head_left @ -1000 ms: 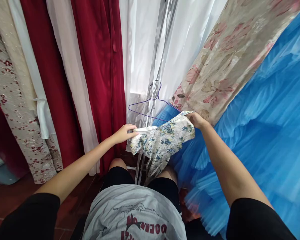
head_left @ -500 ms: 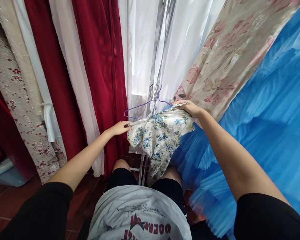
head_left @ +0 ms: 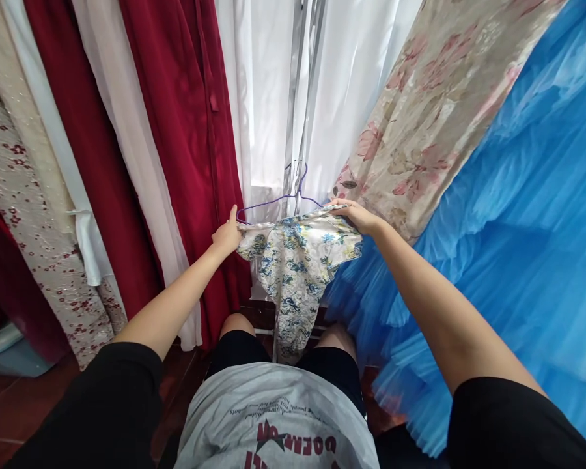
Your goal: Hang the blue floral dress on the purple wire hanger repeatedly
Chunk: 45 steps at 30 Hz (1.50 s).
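A white garment with blue and yellow flowers [head_left: 297, 260] hangs from a thin purple hanger [head_left: 268, 202] in front of me. My left hand [head_left: 227, 233] is closed at the garment's left shoulder, by the hanger's left end, with the thumb pointing up. At the opposite shoulder, my right hand [head_left: 355, 215] pinches the cloth along its top edge and hides the hanger's right end. The hanger's hook stands up against a metal pole [head_left: 295, 117]. Below, the garment's lower part drapes down between my knees.
Dark red cloth [head_left: 185, 130] and pale long garments hang at the left. A floral beige dress [head_left: 420, 130] and a ruffled blue tulle gown [head_left: 498, 260] fill the right side. White fabric [head_left: 264, 85] hangs behind the pole. A grey-blue tub [head_left: 17, 352] sits on the red tiled floor.
The hanger's left end, bare before, now sits at the garment's left shoulder. My left hand has moved up with its thumb raised. My right hand keeps its pinch.
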Each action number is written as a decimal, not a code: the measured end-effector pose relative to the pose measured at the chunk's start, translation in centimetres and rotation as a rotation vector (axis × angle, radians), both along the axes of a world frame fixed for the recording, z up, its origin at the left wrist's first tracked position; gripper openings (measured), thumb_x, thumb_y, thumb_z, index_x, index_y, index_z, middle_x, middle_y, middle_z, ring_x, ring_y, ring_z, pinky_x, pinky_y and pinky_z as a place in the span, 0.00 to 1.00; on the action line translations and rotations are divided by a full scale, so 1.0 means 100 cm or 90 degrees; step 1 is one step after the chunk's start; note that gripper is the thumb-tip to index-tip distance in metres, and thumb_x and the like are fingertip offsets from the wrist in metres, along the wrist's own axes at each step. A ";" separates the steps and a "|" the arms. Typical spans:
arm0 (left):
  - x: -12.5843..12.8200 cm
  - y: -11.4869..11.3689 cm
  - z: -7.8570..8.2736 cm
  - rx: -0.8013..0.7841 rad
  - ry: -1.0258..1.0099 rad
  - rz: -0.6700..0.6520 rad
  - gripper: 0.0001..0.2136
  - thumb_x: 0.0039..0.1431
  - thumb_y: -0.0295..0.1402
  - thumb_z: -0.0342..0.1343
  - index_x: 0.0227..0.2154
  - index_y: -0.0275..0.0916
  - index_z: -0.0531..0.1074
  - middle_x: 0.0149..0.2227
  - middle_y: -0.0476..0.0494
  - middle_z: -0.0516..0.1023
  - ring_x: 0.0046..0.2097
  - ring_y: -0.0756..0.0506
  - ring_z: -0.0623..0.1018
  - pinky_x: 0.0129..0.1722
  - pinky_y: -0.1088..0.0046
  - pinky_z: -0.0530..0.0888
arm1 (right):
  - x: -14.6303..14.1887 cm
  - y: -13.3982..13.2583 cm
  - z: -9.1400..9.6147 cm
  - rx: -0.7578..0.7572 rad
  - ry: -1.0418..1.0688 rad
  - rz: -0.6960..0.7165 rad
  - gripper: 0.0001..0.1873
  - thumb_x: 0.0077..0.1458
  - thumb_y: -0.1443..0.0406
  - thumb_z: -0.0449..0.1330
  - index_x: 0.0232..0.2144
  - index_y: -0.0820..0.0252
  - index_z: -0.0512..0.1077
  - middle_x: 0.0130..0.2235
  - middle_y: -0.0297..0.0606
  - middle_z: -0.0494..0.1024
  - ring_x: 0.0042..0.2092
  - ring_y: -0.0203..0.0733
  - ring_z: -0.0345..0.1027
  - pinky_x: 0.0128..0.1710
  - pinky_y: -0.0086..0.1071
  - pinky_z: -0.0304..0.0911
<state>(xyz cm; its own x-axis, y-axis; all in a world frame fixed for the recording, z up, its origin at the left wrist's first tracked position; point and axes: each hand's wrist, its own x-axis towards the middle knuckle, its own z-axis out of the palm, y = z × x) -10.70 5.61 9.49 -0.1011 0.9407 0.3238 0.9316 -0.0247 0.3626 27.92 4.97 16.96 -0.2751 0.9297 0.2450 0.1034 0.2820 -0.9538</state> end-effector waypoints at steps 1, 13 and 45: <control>-0.004 -0.001 0.001 0.020 0.012 -0.012 0.31 0.66 0.31 0.47 0.70 0.42 0.50 0.55 0.28 0.76 0.53 0.30 0.76 0.51 0.48 0.71 | -0.001 0.000 -0.001 -0.009 0.002 0.003 0.16 0.39 0.63 0.72 0.34 0.59 0.76 0.29 0.32 0.79 0.33 0.40 0.70 0.36 0.32 0.63; -0.033 0.018 0.037 0.227 -0.111 -0.236 0.15 0.58 0.22 0.42 0.38 0.38 0.74 0.45 0.39 0.78 0.49 0.40 0.74 0.55 0.62 0.69 | 0.015 -0.022 -0.016 0.035 -0.182 -0.129 0.23 0.43 0.48 0.72 0.29 0.61 0.77 0.29 0.35 0.77 0.36 0.43 0.69 0.37 0.33 0.62; 0.051 -0.018 0.055 0.304 -0.020 -0.360 0.14 0.72 0.36 0.44 0.49 0.37 0.70 0.48 0.34 0.77 0.51 0.37 0.77 0.52 0.58 0.71 | -0.034 -0.224 -0.025 0.167 0.140 -0.165 0.16 0.63 0.50 0.60 0.36 0.55 0.73 0.35 0.35 0.78 0.38 0.42 0.74 0.36 0.31 0.70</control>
